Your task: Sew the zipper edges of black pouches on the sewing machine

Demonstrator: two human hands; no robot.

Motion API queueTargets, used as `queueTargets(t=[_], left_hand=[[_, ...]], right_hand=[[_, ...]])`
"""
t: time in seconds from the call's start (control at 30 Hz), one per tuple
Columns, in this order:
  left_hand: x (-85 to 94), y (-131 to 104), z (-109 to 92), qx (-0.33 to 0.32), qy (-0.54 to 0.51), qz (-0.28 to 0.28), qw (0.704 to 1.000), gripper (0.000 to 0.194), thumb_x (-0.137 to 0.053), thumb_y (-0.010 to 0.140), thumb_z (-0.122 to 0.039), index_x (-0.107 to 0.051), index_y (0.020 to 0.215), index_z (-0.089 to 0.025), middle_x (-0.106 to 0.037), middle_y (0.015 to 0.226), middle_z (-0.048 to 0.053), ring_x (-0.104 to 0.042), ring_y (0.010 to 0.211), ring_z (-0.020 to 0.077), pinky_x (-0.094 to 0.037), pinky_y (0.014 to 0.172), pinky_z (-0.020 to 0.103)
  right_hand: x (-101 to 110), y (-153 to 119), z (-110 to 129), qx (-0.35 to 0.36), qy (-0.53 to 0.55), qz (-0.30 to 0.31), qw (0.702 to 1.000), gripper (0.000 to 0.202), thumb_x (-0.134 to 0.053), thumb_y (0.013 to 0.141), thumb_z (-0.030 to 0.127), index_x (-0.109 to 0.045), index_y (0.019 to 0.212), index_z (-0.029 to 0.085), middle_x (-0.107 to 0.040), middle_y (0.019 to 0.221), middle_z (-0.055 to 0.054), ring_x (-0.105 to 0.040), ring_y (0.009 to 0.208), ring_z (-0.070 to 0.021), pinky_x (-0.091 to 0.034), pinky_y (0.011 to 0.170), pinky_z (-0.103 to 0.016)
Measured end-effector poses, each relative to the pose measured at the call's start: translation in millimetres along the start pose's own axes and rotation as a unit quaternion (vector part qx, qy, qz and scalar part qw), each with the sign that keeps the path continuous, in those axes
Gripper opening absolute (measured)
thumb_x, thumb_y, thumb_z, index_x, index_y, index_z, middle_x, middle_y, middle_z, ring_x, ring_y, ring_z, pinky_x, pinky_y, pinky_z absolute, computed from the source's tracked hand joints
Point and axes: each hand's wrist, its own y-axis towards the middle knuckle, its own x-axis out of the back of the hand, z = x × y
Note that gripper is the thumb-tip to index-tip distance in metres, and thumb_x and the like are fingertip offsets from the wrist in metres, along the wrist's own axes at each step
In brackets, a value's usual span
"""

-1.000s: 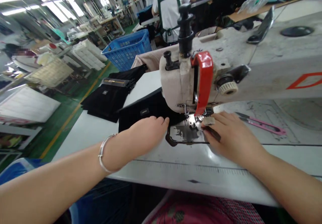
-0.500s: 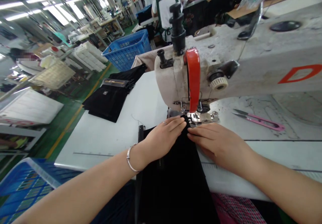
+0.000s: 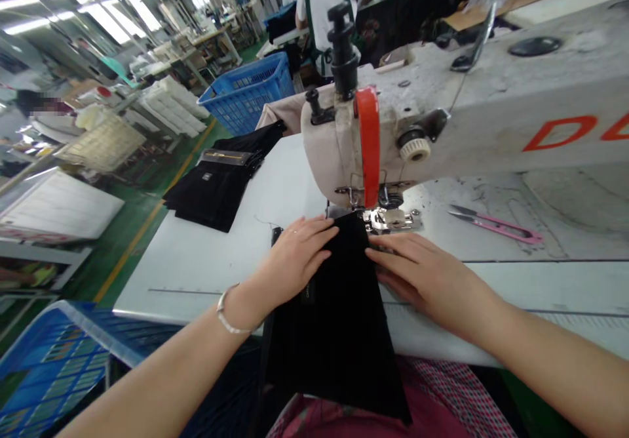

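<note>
A black fabric piece [image 3: 339, 320] runs from the presser foot of the white sewing machine [image 3: 329, 156] down over the table edge toward my lap. My left hand [image 3: 295, 261] lies on the fabric's left side, fingers spread a little and pointing toward the needle area. Along the right edge of the cloth, my right hand [image 3: 417, 267] rests with its fingertips on the fabric, fingers extended, thumb side partly hidden beneath. The needle is hidden behind the red guard [image 3: 368, 146].
Pink-handled thread snips [image 3: 496, 223] lie right of the needle area. A stack of black pieces [image 3: 211, 189] sits at the table's far left. Blue crates stand beyond it [image 3: 250, 90] and at lower left [image 3: 63, 359]. A person in a green-strapped apron [image 3: 324, 5] is ahead.
My left hand has moved left and away from my right hand, uncovering more of the fabric's top. The fabric's lower end now shows above my lap. The view has shifted slightly.
</note>
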Motion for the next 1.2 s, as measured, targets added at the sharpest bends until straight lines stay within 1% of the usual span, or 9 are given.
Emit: queueTargets(t=[0.1,0.2,0.37,0.43,0.57,0.67,0.93,1.03,1.2], left_hand=[[9.8,-75.2,-18.4,0.264,-0.022,-0.117,0.957,0.025,-0.052,0.094,-0.038,-0.060,0.110,-0.020,-0.067,0.099,0.006,-0.061,0.095,0.0231,-0.046,0.091,0.037],[1.4,-142.1,-37.0,0.455,-0.175,-0.097,0.868,0.024,-0.062,0.086,-0.046,-0.063,0.095,-0.024,-0.066,0.080,0.000,-0.062,0.077,0.0207,-0.047,0.073,0.028],[-27.4,-164.2,-57.9,0.489,-0.547,-0.097,0.673,0.040,-0.067,0.081,-0.051,-0.063,0.107,-0.021,-0.069,0.101,0.005,-0.065,0.088,0.0227,-0.056,0.075,0.032],[-31.2,-155.6,-61.4,0.475,-0.607,-0.108,0.628,0.038,-0.070,0.080,-0.045,-0.063,0.105,-0.018,-0.069,0.099,0.006,-0.066,0.083,0.0217,-0.058,0.074,0.035],[-26.7,-146.8,-62.5,0.466,-0.616,-0.111,0.625,0.035,-0.077,0.074,-0.036,-0.063,0.098,-0.014,-0.070,0.084,0.006,-0.067,0.073,0.0193,-0.058,0.067,0.032],[-24.7,-148.5,-61.5,0.466,-0.614,-0.110,0.627,0.035,-0.077,0.073,-0.036,-0.063,0.096,-0.013,-0.071,0.078,0.006,-0.067,0.066,0.0176,-0.058,0.063,0.029],[-31.2,-150.6,-56.9,0.465,-0.640,-0.146,0.594,0.027,-0.080,0.070,-0.032,-0.066,0.087,-0.015,-0.069,0.076,0.002,-0.066,0.056,0.0143,-0.055,0.049,0.022],[-33.4,-151.5,-54.2,0.467,-0.663,-0.174,0.559,0.021,-0.079,0.071,-0.025,-0.065,0.083,-0.015,-0.068,0.073,0.001,-0.063,0.052,0.0113,-0.053,0.046,0.019],[-34.2,-153.7,-50.0,0.480,-0.675,-0.192,0.526,0.013,-0.074,0.074,-0.017,-0.065,0.083,-0.014,-0.070,0.073,0.002,-0.064,0.053,0.0099,-0.051,0.044,0.014]], right_hand=[[14.0,-34.8,33.7,-0.111,0.097,-0.015,0.989,0.012,-0.050,0.093,0.025,-0.063,0.093,0.026,-0.068,0.093,-0.005,-0.065,0.083,-0.0201,-0.056,0.072,-0.034],[12.2,-71.8,62.3,-0.187,0.223,0.110,0.950,0.024,-0.047,0.094,0.028,-0.057,0.073,0.026,-0.062,0.065,0.002,-0.058,0.052,-0.0137,-0.049,0.046,-0.025],[-20.4,-88.8,79.7,-0.284,0.375,0.102,0.876,0.030,-0.037,0.098,0.036,-0.066,0.104,0.029,-0.070,0.095,-0.003,-0.066,0.087,-0.0213,-0.055,0.083,-0.037],[-29.2,-82.8,84.7,-0.332,0.485,0.107,0.802,0.029,-0.042,0.097,0.039,-0.067,0.106,0.027,-0.068,0.093,-0.003,-0.064,0.083,-0.0206,-0.055,0.079,-0.038],[-31.8,-70.0,100.7,-0.404,0.673,0.078,0.615,0.027,-0.055,0.091,0.043,-0.067,0.101,0.022,-0.064,0.086,-0.002,-0.062,0.075,-0.0173,-0.055,0.063,-0.030],[-30.2,-62.7,110.2,-0.405,0.732,0.022,0.547,0.034,-0.050,0.092,0.048,-0.065,0.102,0.019,-0.065,0.092,-0.006,-0.063,0.084,-0.0194,-0.055,0.064,-0.031],[-24.3,-34.9,99.3,-0.468,0.640,-0.067,0.606,0.038,-0.058,0.087,0.035,-0.047,0.121,0.023,-0.059,0.071,0.003,-0.057,0.055,-0.0133,-0.050,0.048,-0.025],[-19.2,-25.0,94.2,-0.474,0.672,-0.085,0.562,0.044,-0.059,0.084,0.026,-0.045,0.126,0.023,-0.060,0.073,0.002,-0.058,0.055,-0.0116,-0.049,0.047,-0.022],[-18.4,-19.5,93.6,-0.437,0.759,0.030,0.482,0.024,-0.052,0.087,0.038,-0.058,0.084,0.015,-0.061,0.065,-0.002,-0.060,0.051,-0.0140,-0.053,0.046,-0.027]])
